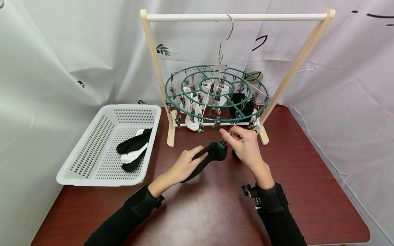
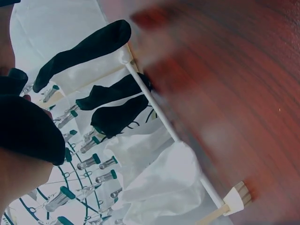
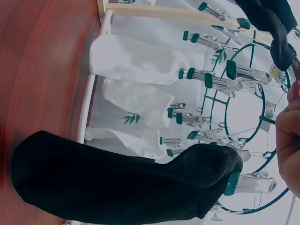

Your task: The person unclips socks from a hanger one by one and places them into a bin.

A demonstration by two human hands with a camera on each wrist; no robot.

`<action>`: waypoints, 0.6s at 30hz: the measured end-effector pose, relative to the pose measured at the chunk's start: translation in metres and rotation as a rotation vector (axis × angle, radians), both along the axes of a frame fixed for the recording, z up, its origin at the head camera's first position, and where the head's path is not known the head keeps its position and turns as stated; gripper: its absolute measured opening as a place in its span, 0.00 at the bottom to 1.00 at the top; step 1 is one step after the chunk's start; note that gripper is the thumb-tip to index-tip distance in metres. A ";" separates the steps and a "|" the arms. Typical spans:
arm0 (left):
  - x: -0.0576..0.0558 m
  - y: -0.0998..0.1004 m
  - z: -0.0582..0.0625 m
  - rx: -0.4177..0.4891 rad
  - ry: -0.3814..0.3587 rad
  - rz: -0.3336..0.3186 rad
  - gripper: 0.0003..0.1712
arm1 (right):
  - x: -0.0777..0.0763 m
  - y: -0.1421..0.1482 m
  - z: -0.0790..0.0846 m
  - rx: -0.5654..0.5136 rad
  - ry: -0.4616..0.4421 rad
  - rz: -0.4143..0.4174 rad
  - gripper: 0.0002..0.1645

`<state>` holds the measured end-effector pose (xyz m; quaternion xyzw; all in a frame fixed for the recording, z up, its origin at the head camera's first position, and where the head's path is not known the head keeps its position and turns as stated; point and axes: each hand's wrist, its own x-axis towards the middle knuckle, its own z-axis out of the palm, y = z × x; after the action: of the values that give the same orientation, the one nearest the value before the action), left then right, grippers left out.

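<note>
Black sleeves (image 1: 121, 223), one pair: left hand (image 1: 184, 165) grasping black sock (image 1: 215, 153), right hand (image 1: 246, 147) pinching green-tipped clip (image 1: 222, 144), slippage possible should its tips catch too little fabric.

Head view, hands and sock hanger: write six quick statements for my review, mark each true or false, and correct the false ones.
1. The left hand holds a black sock. True.
2. The right hand hangs loose, touching nothing. False: it pinches a green-tipped metal clip.
3. The round green hanger hangs by its metal hook from the wooden rack's white top bar. True.
4. Every sock clipped to the hanger is black. False: white socks hang there too.
5. The white plastic basket holds black socks and at least one white sock. True.
6. The basket stands right of the rack. False: it stands left of it.
</note>
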<state>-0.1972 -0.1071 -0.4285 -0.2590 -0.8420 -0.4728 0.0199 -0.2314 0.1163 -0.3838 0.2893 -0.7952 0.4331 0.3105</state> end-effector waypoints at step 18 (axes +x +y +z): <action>-0.004 -0.052 0.040 0.044 0.080 0.210 0.08 | -0.001 0.004 -0.001 -0.030 -0.018 -0.007 0.24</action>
<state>-0.2015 -0.1586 -0.3881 -0.1876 -0.8524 -0.4759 0.1084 -0.2323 0.1200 -0.3849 0.2778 -0.7924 0.4465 0.3093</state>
